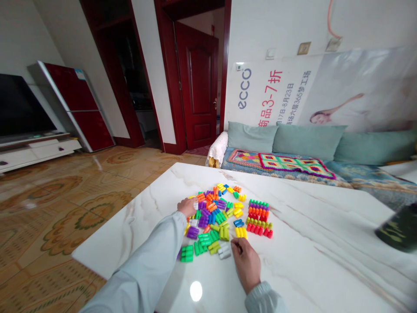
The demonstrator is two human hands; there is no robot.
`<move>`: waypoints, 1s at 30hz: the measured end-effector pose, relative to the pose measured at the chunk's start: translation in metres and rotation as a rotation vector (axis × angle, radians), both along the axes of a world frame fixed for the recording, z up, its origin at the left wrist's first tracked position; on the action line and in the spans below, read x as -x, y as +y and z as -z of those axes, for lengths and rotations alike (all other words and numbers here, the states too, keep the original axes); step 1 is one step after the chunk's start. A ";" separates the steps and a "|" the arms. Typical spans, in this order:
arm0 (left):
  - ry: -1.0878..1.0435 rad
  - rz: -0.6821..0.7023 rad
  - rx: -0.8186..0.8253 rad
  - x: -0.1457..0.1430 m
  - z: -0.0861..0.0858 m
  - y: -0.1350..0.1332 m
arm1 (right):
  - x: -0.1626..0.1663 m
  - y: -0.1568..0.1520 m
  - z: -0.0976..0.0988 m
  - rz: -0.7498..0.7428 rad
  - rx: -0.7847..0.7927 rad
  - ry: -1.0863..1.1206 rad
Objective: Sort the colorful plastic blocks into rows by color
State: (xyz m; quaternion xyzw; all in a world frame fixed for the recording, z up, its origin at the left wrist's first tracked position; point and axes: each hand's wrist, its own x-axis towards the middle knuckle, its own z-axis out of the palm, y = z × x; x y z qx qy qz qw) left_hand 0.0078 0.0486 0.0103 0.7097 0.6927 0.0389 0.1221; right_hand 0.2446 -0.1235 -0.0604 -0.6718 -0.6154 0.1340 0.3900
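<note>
Many small plastic building blocks, each like joined rounded tubes, lie in a loose colourful pile (211, 213) on the white table. My left hand (187, 206) reaches to the pile's left edge, its fingers bent together; a whitish bit shows at the fingertips, too small to name. Beside the near right edge is my right hand (246, 263), fingers curled into a pinch, whatever is in them hidden. Close to it lie a yellow block (241, 233) and a grey-white block (224, 251). Right of the pile, green, orange, red and olive blocks stand in neat rows (259, 217).
The marble-patterned table (312, 252) has a dark camouflage-patterned object (399, 228) at its right. Behind it stands a sofa with green cushions (309, 141) and a crocheted cover (289, 163). Tiled floor (97, 187) runs along the left.
</note>
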 end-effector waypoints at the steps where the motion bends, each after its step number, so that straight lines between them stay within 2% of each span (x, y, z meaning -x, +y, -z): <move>1: -0.010 0.001 0.006 0.001 0.001 0.002 | 0.000 0.000 0.000 -0.001 0.002 -0.002; 7: -0.077 0.006 0.021 0.007 0.007 0.013 | 0.001 0.001 -0.002 0.006 0.007 -0.005; 13: -0.206 0.026 -0.069 0.008 0.010 0.009 | 0.002 0.000 -0.005 0.029 -0.011 -0.021; 19: -0.432 0.075 -0.152 0.006 0.000 0.003 | 0.002 -0.001 -0.006 0.017 -0.003 -0.023; 23: -0.632 0.198 -0.090 -0.007 -0.007 -0.014 | 0.002 -0.002 -0.007 0.008 -0.004 0.001; 25: -0.717 0.287 -0.028 -0.015 -0.005 -0.030 | 0.003 -0.004 -0.011 -0.068 -0.048 0.028; 27: -0.773 0.353 0.022 -0.022 0.001 -0.046 | 0.005 -0.007 -0.015 -0.213 -0.118 0.020; 30: -0.832 0.393 0.044 -0.031 0.016 -0.067 | 0.008 -0.012 -0.021 -0.396 -0.177 -0.100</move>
